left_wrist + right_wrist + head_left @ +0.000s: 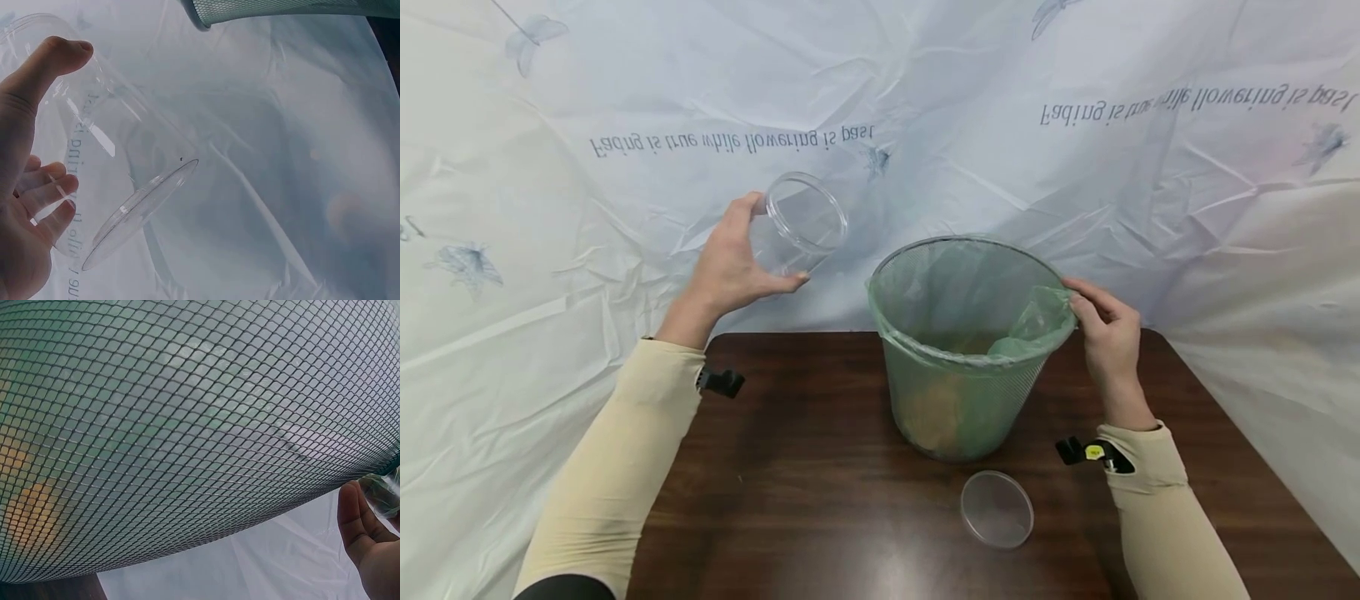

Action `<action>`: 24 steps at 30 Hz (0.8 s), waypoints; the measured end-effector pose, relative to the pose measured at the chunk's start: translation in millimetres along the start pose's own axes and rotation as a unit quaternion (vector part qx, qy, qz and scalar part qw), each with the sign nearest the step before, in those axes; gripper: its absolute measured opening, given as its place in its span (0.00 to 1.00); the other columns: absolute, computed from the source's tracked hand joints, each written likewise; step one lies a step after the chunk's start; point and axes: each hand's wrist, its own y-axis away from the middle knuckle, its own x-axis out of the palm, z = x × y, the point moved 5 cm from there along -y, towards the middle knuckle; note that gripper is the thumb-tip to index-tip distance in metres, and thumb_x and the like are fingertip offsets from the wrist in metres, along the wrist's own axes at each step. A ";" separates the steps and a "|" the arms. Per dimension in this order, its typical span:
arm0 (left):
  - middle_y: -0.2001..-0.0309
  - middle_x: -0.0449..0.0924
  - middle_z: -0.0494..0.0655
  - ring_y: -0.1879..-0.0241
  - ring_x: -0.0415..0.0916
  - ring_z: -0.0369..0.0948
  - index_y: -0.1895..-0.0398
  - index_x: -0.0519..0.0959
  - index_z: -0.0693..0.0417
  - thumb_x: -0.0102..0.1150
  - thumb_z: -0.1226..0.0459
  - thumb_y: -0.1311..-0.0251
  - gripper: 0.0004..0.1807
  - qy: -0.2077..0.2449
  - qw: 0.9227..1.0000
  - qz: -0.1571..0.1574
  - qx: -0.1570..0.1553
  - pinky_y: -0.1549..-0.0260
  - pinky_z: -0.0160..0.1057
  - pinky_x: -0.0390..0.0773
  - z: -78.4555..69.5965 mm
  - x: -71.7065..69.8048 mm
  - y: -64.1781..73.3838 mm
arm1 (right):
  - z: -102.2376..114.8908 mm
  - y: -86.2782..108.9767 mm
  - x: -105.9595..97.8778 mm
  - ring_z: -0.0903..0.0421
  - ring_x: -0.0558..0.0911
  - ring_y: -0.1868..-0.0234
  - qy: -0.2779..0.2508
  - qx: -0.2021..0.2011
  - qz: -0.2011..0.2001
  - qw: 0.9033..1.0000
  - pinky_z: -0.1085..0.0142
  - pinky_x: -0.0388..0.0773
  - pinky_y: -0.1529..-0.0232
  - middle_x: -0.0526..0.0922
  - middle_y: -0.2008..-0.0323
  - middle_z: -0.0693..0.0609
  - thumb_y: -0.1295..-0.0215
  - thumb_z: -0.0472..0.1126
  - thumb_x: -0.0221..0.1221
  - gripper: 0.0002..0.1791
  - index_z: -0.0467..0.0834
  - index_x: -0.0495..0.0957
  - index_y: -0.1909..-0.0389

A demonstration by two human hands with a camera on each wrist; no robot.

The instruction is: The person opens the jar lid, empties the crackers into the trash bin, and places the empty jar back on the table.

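In the head view my left hand [730, 258] grips a clear plastic jar [801, 218] in the air, its round mouth tilted toward the right. The left wrist view shows the thumb and fingers round the clear wall of the jar [125, 137]. My right hand [1108, 333] pinches the edge of a green bin liner [1041, 321] at the right rim of a mesh wastebasket [962, 400]. Something orange-brown shows through the mesh low in the basket in the right wrist view. A clear round lid [997, 509] lies flat on the table in front of the basket.
The basket stands on a dark wooden table [805, 492]. A pale plastic sheet [925, 100] with printed words and flowers hangs behind and along both sides.
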 end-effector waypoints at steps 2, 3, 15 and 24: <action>0.40 0.70 0.58 0.40 0.69 0.53 0.33 0.62 0.60 0.82 0.50 0.74 0.61 -0.001 1.000 0.000 -0.004 0.41 0.54 0.70 2.0 -0.6 1.0 | 0.0 -0.4 0.5 0.60 0.62 0.83 0.002 0.000 0.000 1.000 0.71 0.67 0.76 0.83 0.51 0.60 0.31 0.40 0.57 0.15 0.38 0.82 0.48; 0.40 0.70 0.58 0.40 0.69 0.53 0.33 0.62 0.60 0.82 0.50 0.74 0.61 0.000 1.000 0.000 -0.004 0.41 0.54 0.70 2.7 -0.9 1.4 | -0.1 -0.3 0.7 0.60 0.61 0.84 0.001 0.000 0.000 1.000 0.71 0.66 0.77 0.83 0.51 0.60 0.31 0.40 0.57 0.15 0.38 0.82 0.48; 0.41 0.71 0.60 0.42 0.69 0.54 0.34 0.63 0.63 0.84 0.53 0.76 0.60 0.023 1.000 -0.017 -0.008 0.42 0.53 0.69 7.4 -7.5 0.8 | -0.4 -1.2 0.6 0.61 0.57 0.86 0.006 0.001 -0.002 1.000 0.69 0.62 0.80 0.83 0.51 0.61 0.31 0.41 0.57 0.15 0.39 0.83 0.48; 0.41 0.71 0.58 0.42 0.69 0.50 0.34 0.64 0.60 0.83 0.52 0.75 0.58 0.030 0.999 -0.028 -0.006 0.44 0.53 0.70 8.8 -9.4 1.0 | -3.0 -2.6 1.5 0.62 0.53 0.89 -0.023 0.009 0.005 1.000 0.69 0.59 0.82 0.84 0.52 0.57 0.31 0.39 0.57 0.15 0.38 0.83 0.49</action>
